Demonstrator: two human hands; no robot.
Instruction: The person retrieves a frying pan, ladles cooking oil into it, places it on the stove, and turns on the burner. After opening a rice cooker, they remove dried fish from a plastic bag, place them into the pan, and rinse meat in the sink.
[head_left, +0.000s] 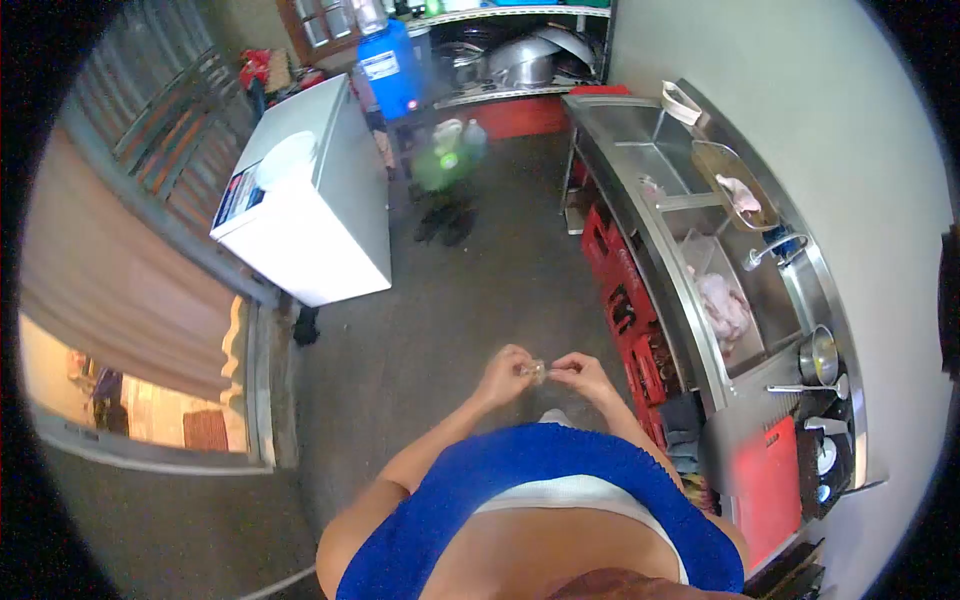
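In front of my body my left hand is closed, its fingers pinching a small, see-through yellowish thing. What kind of thing it is, a little jar or a bit of plastic, is too small to tell. My right hand has its thumb and fingertips pressed together at the right side of that thing. Whether a separate piece is between those fingertips I cannot make out. Both hands are held up over the grey floor.
On the right a steel sink counter holds raw poultry, with a red cutting board nearer me. Red crates stand beneath. At the left are a white chest freezer and a doorway; a blue container and pot shelf are behind.
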